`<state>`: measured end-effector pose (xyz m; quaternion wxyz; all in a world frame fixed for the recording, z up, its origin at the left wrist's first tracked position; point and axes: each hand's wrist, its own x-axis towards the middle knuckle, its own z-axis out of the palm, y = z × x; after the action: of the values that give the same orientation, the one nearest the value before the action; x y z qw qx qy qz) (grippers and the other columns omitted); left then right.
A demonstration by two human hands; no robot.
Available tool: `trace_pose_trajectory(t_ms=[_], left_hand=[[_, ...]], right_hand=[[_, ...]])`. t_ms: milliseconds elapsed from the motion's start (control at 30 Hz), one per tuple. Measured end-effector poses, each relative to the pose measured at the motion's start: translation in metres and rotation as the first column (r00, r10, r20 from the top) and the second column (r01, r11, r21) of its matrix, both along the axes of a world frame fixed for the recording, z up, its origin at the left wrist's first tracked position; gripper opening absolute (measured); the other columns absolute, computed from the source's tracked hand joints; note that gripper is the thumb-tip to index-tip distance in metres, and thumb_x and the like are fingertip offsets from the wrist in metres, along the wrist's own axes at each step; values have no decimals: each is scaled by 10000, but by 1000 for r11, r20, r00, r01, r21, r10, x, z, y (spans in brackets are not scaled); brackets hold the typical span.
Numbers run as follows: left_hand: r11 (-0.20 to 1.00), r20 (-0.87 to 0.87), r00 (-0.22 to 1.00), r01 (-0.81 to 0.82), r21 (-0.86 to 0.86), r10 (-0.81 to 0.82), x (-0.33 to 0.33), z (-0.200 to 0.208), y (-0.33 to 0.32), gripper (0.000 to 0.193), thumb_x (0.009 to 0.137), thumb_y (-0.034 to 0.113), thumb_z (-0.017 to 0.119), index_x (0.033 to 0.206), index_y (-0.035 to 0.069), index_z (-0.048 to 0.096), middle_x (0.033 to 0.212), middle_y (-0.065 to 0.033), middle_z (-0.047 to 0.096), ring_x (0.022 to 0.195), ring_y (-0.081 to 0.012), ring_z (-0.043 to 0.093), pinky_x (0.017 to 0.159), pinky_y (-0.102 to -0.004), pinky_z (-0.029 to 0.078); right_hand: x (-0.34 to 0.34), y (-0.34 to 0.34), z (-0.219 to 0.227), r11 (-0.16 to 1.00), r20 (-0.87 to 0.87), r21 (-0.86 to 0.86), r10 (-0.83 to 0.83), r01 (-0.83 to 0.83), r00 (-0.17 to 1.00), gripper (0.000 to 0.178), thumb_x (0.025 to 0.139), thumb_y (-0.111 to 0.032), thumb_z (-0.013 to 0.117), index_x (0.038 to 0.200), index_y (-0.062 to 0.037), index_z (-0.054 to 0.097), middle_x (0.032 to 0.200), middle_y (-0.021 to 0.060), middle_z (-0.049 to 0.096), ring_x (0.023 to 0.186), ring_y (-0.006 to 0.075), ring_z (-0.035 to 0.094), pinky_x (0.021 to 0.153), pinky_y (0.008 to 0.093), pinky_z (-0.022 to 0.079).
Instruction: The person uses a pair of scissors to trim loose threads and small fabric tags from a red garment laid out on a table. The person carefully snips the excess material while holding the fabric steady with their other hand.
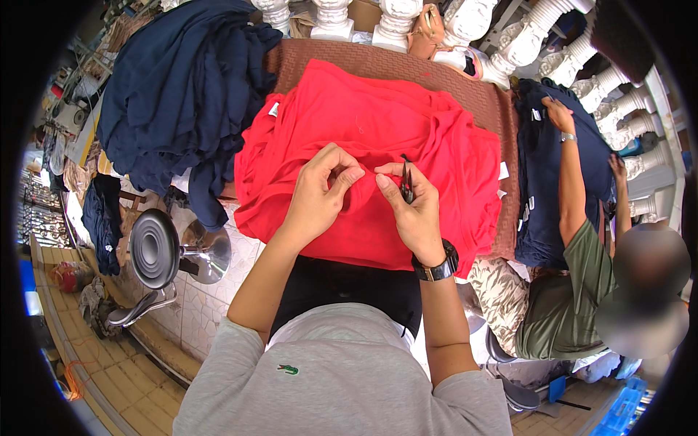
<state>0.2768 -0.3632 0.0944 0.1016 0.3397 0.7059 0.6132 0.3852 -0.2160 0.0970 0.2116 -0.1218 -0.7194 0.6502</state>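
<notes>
A pile of red garments (392, 109) lies spread in front of me, with small white labels at its edges. Over its middle, my left hand (322, 192) is closed, thumb and forefinger pinching a fold of red cloth. My right hand (416, 211) is a short gap away, its thumb and forefinger tips pressed together beside the same fold. Dark thread snips (407, 183) are tucked in the fingers of this right hand, blades pointing away from me. Whether a thread lies between the right fingertips is too small to make out.
The brown textured tabletop (407, 65) holds the red pile. Navy garments (189, 94) are heaped at the far left. On the right, a co-worker in a green shirt (567, 312) handles more navy garments (538, 167). White balusters (396, 22) line the back; a black stool (154, 248) stands left.
</notes>
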Motion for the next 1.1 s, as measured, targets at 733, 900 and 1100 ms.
trace_pose_trajectory(t_ms=[733,900,1100], left_hand=[[999,-33,999,-36,15,36,6,1,9,123,968,104,697,891,25,645,850,14,527,732,-78,458,659,-242,362],[999,42,998,-44,27,43,2,-2,6,115,951,88,714,890,12,652,847,-11,545,741,-95,504,669,-262,402],[996,40,998,-58,65,55,2,-4,7,129,982,109,685,910,9,647,859,-19,541,758,-102,496,686,-266,402]], right_hand=[[-2,-1,-6,1000,-46,-1,-12,12,999,142,979,-90,699,1094,-6,700,886,-56,638,668,3,396,588,198,329],[1,1,-3,1000,16,-4,-14,14,1000,136,980,-87,700,1092,-11,705,860,-70,623,659,-2,386,578,197,318],[0,0,-4,1000,-15,-23,-17,17,1000,132,981,-85,699,1093,-15,704,841,-79,606,650,-4,372,572,198,306]])
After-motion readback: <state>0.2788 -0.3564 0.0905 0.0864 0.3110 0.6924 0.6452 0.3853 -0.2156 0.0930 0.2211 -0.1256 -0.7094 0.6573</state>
